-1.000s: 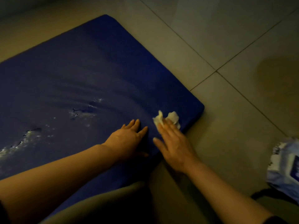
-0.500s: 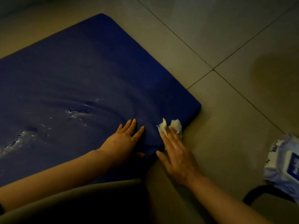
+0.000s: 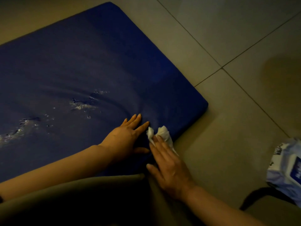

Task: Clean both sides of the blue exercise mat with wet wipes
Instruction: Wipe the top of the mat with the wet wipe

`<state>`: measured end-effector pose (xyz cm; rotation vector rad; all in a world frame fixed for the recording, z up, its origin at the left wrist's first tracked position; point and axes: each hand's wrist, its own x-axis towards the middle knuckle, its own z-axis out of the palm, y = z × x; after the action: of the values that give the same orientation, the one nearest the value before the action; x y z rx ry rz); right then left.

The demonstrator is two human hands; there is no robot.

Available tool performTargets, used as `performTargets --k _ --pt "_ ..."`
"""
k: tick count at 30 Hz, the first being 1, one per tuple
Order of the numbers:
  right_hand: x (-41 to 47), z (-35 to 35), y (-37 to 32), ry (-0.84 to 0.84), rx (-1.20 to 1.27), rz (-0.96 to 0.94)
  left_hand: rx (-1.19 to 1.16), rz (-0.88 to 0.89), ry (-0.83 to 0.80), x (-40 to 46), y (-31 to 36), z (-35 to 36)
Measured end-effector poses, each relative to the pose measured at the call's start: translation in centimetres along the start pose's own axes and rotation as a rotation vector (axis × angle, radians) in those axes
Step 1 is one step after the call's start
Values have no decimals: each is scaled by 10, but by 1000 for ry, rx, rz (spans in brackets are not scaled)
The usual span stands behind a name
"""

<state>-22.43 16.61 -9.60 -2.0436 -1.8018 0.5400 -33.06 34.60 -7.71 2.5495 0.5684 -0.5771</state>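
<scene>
Lying flat on the tiled floor, the thick blue foam exercise mat fills the left part of the view, its rounded near-right corner pointing toward a grout joint. Its matte surface is rippled with soft curved creases that fan away from the hands, and two worn patches of pale, flaky speckles break the blue toward the left. The left hand rests palm down on the mat near its near edge, fingers straight and close together, holding nothing. Just beside it, the right hand presses a crumpled white wet wipe against the mat with straight fingers laid over it; the wipe's bunched, wrinkled ends stick out past the fingertips, close to the mat's edge. The floor is made of large smooth grey-beige square tiles with thin dark joints. At the right edge lies a soft pale plastic wipe packet with a blue label, crinkled and partly cut off by the frame, well apart from the mat. A dull olive fabric-covered knee fills the bottom foreground.
</scene>
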Motion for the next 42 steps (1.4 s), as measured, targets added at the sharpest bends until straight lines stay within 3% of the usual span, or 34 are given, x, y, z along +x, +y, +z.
performTargets --k 2,7,14,22,28,33,36,39,42 --pt "8 -7 9 10 -17 -5 -60 12 29 -3 -1 -1" --pt "19 -32 37 -31 -21 227 -151 17 120 -6 -8 2" --pt "16 -15 3 -40 30 -4 -147 38 249 -11 -8 12" --pt "34 -18 5 -58 -3 76 -113 -71 339 -17 -6 11" --pt "38 -14 7 -128 -23 -61 -52 -148 266 -14 -7 11" --pt "77 -18 16 -179 -171 105 -96 -151 273 -15 -5 10" --pt "71 -19 10 -141 -99 143 -122 -182 315 -17 -6 9" --pt "48 -18 6 -76 -6 -5 -90 -262 318 -16 -8 10" --pt "49 -19 13 -122 -3 -86 -38 -291 275 -13 -8 10"
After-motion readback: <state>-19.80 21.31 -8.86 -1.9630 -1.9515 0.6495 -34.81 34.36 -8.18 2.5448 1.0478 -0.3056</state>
